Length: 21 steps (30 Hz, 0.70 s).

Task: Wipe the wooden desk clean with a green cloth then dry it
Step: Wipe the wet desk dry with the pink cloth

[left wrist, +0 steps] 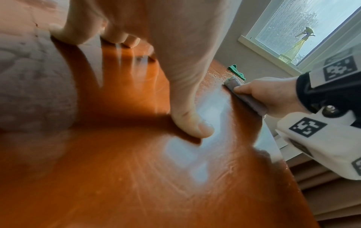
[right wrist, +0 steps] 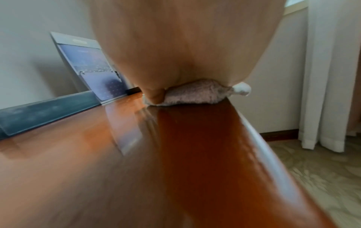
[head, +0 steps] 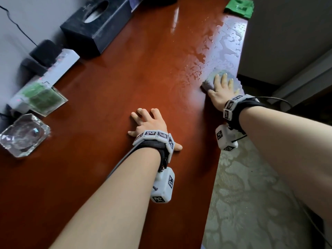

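The red-brown wooden desk (head: 125,78) shines, and water beads and pools (head: 228,42) lie along its far right edge. A crumpled green cloth (head: 239,7) (left wrist: 236,71) lies untouched at the far right corner. My right hand (head: 222,83) presses flat, fingers spread, on a grey-white cloth (head: 208,84) (right wrist: 195,94) at the desk's right edge, just short of the water. My left hand (head: 149,123) rests on the middle of the desk with fingers spread and holds nothing; its thumb (left wrist: 193,126) touches the wood.
Along the wall on the left stand a black tissue box (head: 97,26), a white power strip (head: 59,63), a green packet (head: 43,96) and a glass ashtray (head: 24,134). A board (right wrist: 87,66) leans on the wall. Patterned carpet (head: 251,194) lies right of the desk.
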Available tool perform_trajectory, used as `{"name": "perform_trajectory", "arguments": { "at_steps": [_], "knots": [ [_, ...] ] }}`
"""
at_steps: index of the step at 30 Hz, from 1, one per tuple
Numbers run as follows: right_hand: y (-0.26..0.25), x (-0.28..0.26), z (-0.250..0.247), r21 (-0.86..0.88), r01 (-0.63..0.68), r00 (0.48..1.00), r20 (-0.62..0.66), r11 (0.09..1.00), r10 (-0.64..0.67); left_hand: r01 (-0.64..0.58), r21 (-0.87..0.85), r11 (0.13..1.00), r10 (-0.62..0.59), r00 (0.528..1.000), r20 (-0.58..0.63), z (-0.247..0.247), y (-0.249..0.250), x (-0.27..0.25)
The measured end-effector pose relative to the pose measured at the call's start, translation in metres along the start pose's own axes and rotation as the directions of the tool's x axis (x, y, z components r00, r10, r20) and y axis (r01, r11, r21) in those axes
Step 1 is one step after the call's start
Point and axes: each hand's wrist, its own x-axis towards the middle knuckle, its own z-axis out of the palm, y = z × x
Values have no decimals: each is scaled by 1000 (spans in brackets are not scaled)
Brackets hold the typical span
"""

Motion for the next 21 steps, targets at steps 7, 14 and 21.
{"name": "perform_trajectory", "arguments": {
  "at_steps": [7,14,21],
  "knots": [
    [-25,8,5,-34,-7,999,-34,999,6,-1,-7,1000,1,1000,-8,-1,4,-1],
    [-79,3,14,-120,302,953,75,946,-294,10,-27,1000,-10,1000,-3,-1,4,1],
    [-63,-13,17,-78,527,841,195,846,-505,24,-3,1000,-24,999,42,-3,3,1]
  ]
}}
